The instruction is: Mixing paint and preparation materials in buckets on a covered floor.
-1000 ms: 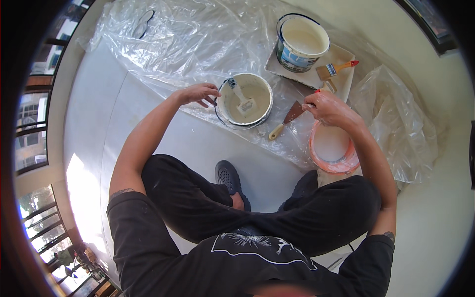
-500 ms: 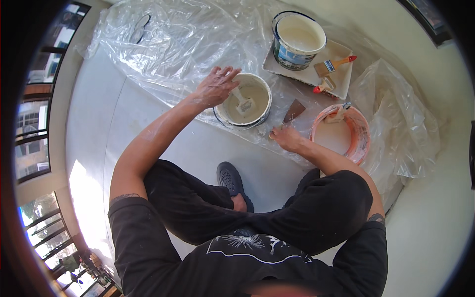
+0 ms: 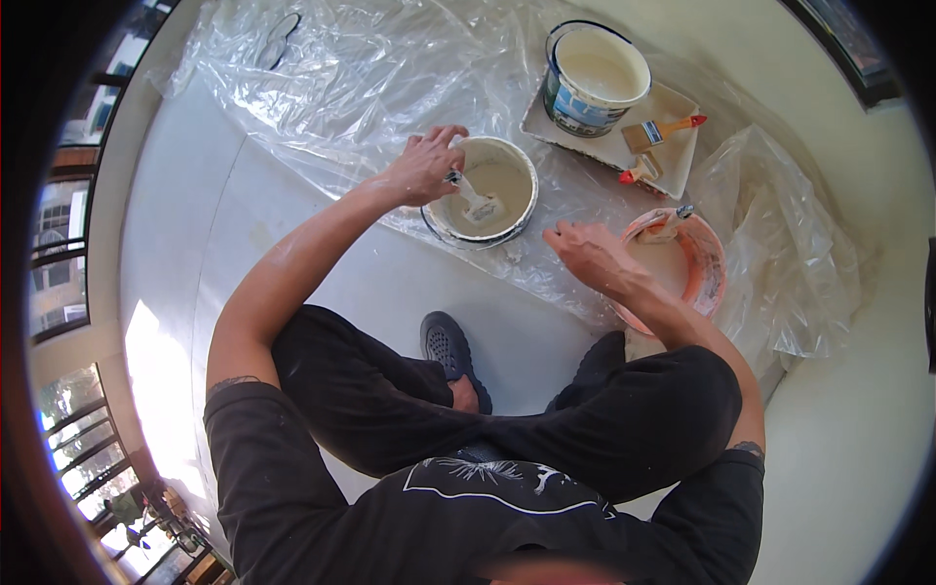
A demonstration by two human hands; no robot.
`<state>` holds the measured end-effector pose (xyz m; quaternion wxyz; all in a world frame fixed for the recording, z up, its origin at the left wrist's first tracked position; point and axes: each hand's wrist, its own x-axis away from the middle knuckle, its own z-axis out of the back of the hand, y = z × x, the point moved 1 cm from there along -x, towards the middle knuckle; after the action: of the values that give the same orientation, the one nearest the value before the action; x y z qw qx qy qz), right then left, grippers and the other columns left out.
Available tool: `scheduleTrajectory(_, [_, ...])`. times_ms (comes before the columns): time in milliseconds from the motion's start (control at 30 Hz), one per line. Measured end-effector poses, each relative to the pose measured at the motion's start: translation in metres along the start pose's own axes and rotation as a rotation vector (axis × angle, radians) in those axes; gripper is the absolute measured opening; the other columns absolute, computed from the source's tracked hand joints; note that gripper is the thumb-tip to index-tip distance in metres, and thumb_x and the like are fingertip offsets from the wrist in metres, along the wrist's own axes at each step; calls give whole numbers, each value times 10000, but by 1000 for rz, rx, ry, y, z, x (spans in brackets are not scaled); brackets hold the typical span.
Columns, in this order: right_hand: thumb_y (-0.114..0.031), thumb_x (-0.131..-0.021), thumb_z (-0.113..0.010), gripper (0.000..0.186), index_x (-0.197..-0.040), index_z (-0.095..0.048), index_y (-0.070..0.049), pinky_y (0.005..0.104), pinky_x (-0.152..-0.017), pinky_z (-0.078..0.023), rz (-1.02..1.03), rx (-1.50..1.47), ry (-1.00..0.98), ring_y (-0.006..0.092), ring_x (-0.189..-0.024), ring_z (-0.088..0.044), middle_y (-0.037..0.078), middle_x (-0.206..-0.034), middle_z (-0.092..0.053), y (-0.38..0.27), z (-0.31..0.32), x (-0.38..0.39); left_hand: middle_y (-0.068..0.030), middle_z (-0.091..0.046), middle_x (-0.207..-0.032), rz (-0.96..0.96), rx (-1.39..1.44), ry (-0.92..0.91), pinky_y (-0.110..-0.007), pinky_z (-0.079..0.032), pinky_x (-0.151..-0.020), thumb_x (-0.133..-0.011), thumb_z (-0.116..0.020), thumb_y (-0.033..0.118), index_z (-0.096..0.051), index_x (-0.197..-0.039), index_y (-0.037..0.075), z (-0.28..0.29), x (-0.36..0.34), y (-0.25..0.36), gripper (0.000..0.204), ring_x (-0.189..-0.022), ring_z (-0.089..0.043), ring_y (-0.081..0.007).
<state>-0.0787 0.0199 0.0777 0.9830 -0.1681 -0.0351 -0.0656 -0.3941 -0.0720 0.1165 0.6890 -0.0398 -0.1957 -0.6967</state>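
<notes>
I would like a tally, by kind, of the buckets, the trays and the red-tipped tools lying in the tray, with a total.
Buckets: 3
Tray: 1
Red-tipped tools: 2
Total: 6

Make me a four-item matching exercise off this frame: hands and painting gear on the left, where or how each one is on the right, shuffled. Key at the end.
Column 1
1. Left hand
2. Right hand
3. Wide red-tipped brush
4. Pink bucket

Column 2
A. Lying on the white tray
B. Has another brush inside
C. At the left rim of the nearer cream bucket
D. Seen between the nearer cream bucket and item 4

Pairs: 1-C, 2-D, 3-A, 4-B
</notes>
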Motion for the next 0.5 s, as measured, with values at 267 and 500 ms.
scheduleTrajectory(267, [-221,-951,-697,279,-1103,-550,-39,412,-755,-513,-363,-363,136,366,-816,-665,172,-862,-687,-6,200,-2,-150,-430,-1487,54,293,1,-431,-425,-1125,-828,-768,234,-578,-1025,44,31,-2,-12,333,-1375,-466,-360])
scheduleTrajectory(500, [-284,-962,-687,274,-1023,-650,-19,427,-736,-530,-207,-287,83,342,-724,-682,176,-831,-711,-22,180,-80,-160,-608,-1196,97,96,43,-431,-513,-952,-796,-751,217,-624,-971,16,39,2,-21,295,-1138,-611,-355])
